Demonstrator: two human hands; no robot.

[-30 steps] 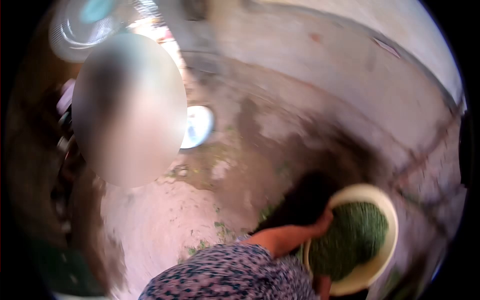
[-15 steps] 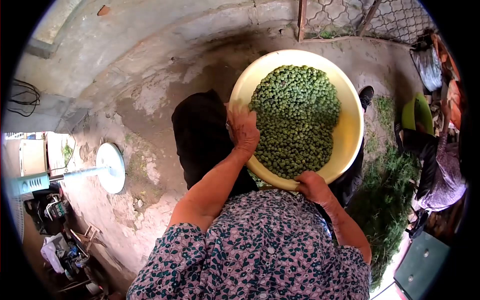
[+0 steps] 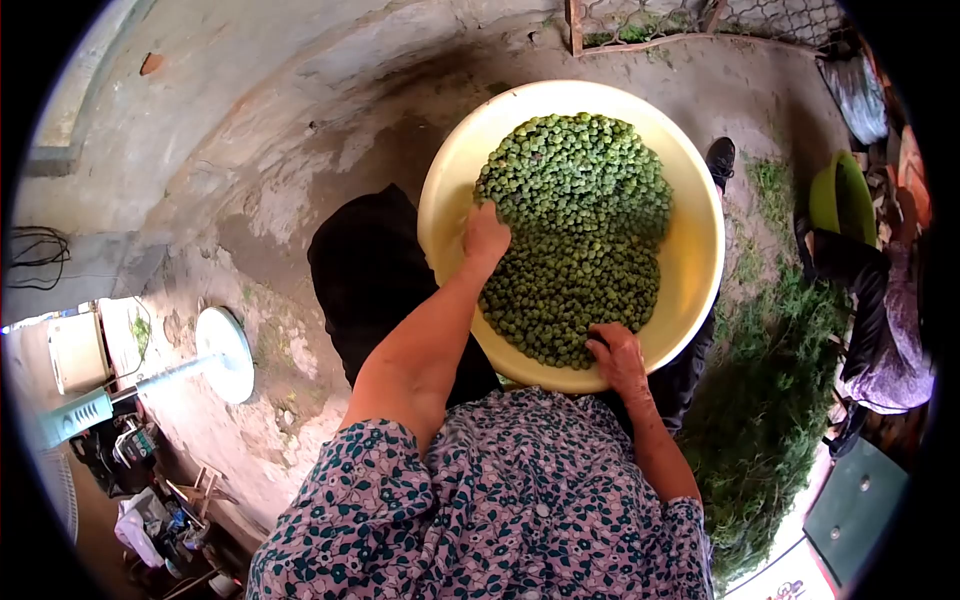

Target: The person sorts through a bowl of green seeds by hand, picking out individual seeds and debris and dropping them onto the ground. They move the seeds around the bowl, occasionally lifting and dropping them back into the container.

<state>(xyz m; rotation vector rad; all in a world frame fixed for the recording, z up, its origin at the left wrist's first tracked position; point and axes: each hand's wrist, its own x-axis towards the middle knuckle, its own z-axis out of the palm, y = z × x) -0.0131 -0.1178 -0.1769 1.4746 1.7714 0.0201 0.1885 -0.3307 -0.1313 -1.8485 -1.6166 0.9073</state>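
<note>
A large yellow basin [image 3: 690, 250] rests across my lap, holding a heap of small round green fruits or pods [image 3: 575, 200] whose exact kind I cannot make out. Inside its left wall, my left hand [image 3: 486, 238] is at the edge of the heap, fingers curled and mostly hidden. My right hand [image 3: 617, 357] reaches over the near rim to the heap's lower right edge. Its thumb and fingers are bent together, and a small dark spot shows at their tips.
Cut leafy greenery [image 3: 770, 400] lies on the ground at right. Beyond it sits another person in a purple top [image 3: 895, 350], near a lime green tub [image 3: 845, 200]. At left stands a pale blue fan-like stand [image 3: 225, 355]. A concrete wall [image 3: 250, 60] curves behind.
My left hand has left the basin's left rim area and curled at the heap's edge. My right hand has let go of the near rim and moved onto the heap. The view has shifted slightly.
</note>
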